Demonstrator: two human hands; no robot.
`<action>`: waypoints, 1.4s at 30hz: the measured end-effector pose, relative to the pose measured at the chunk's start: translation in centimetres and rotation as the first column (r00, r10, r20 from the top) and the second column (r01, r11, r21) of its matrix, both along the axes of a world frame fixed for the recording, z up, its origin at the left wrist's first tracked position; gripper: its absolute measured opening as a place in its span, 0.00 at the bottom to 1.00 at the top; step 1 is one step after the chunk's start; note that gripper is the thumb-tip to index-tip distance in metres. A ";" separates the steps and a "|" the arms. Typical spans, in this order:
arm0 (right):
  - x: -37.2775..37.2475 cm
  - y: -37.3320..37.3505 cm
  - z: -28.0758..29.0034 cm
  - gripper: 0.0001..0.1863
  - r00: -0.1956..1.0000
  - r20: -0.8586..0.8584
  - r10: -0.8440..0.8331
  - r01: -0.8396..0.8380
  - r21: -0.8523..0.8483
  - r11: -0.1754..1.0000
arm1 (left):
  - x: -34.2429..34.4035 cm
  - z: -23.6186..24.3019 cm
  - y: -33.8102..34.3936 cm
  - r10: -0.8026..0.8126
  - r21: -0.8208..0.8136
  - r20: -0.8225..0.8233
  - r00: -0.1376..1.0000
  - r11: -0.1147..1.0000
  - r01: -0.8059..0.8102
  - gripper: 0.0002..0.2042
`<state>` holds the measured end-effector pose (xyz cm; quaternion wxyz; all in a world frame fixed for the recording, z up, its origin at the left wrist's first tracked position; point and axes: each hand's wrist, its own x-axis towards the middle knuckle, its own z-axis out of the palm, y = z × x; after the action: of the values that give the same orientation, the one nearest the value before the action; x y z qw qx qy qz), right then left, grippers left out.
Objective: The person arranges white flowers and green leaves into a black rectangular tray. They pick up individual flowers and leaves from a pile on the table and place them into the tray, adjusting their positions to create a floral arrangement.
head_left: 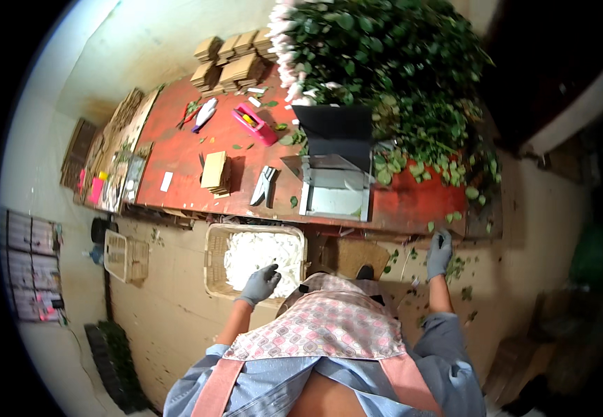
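My left hand, in a grey glove, hangs over a plastic basket piled with small white pieces. Its fingers are loosely curved and apart, with nothing visible in them. My right hand, also gloved, is beside the front edge of the red table, open with slightly bent fingers. On the table in front of me stands a metal tray with a dark upright panel. A grey tool and a stack of brown cards lie to its left.
A large heap of leafy stems with pale heads fills the back right. A pink holder, red-handled cutters and brown stacks sit behind. An empty crate stands on the left floor, a dark doorway at right.
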<state>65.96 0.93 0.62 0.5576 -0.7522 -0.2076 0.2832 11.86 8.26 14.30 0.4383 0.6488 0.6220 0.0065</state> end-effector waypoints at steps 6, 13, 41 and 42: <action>-4.3 10.3 12.1 0.20 0.997 0.045 0.060 -0.073 0.383 0.921 | -0.3 0.6 7.6 0.009 0.177 0.128 0.992 0.984 -0.032 0.20; -8.6 17.7 21.0 0.20 0.879 0.472 0.070 -0.264 0.358 0.896 | 3.7 3.0 18.7 -0.142 0.405 0.291 0.946 0.914 0.013 0.20; -16.6 39.3 4.6 0.34 -0.464 0.551 0.693 -0.740 -0.671 0.039 | 4.9 1.5 -1.8 0.643 0.030 -0.047 0.765 0.766 -0.642 0.25; -16.8 38.8 2.3 0.35 -0.466 0.616 0.636 -0.755 -0.651 0.077 | 5.9 0.4 -5.2 0.678 0.055 -0.039 0.734 0.735 -0.676 0.25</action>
<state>49.13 39.69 2.95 0.0288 -0.3626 -0.9242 0.1168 17.80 3.10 14.70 0.3759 0.3864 0.8272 0.1586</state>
